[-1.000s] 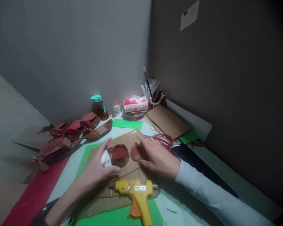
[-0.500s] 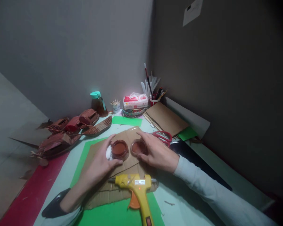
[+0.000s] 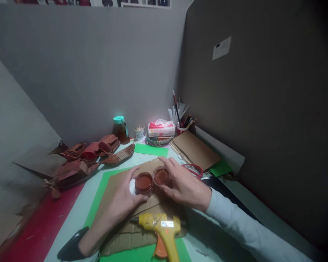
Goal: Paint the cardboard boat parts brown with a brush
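Note:
My left hand (image 3: 122,196) is curled around a small round jar (image 3: 144,182) of reddish-brown paint or paste, its thumb and fingers on the jar's sides. A white wad (image 3: 132,187), perhaps tissue, shows between that hand and the jar. Between its thumb and fingers, my right hand (image 3: 182,183) grips a shallow, clear round lid (image 3: 161,176) smeared brown inside. The lid is tilted, its edge at or very near the jar's rim. Both are over a piece of brown cardboard (image 3: 117,222). Closer to me lies a yellow hot glue gun (image 3: 164,225) with an orange trigger.
Several brown model boats (image 3: 71,171) stand at the left. Behind are a teal-lidded jug (image 3: 121,129), a toothpick cup (image 3: 139,133), a tissue pack (image 3: 161,128) on a basket and a pen cup (image 3: 182,128). Red-handled scissors (image 3: 194,170) and cardboard sheets (image 3: 195,148) lie at the right.
The lid in my right hand has come closer to the jar and is more tilted. The view has tipped upward, so the whole table appears lower.

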Tool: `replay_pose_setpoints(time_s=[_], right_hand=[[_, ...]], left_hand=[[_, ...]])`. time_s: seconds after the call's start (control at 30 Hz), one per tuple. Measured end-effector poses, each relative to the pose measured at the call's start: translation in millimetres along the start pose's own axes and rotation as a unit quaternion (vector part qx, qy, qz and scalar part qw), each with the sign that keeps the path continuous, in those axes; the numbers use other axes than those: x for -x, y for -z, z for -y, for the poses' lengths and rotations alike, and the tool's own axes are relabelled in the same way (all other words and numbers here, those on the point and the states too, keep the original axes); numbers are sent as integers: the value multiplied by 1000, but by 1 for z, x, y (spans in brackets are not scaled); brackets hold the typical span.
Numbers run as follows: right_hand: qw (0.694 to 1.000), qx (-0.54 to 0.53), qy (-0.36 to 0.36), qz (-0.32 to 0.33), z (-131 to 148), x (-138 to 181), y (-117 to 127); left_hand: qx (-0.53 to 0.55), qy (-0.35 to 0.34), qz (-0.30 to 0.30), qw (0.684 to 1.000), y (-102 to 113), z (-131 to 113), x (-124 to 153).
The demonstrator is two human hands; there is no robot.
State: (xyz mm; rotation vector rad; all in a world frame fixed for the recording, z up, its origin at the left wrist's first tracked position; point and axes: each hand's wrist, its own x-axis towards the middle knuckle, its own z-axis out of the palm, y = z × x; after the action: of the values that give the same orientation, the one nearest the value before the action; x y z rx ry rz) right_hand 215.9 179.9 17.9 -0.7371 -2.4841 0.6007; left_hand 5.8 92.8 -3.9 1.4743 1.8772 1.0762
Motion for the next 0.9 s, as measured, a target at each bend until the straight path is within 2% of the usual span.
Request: replay_pose_setpoints(time_s=[0.27,0.4,0.63,0.9], right_hand=[[999,14,34,30,13,-13,12],[995,23,76,53,22,-22,17],[974,63,169,135,39,-39,22],[947,126,199,216,52,-48,28]], left_hand=[[34,4,11,999,1,-3,5],[48,-1,21,999,1,-1,7],[69,-33,25,997,-1,-1,12],[100,-94,22,990,-2,-9,18]])
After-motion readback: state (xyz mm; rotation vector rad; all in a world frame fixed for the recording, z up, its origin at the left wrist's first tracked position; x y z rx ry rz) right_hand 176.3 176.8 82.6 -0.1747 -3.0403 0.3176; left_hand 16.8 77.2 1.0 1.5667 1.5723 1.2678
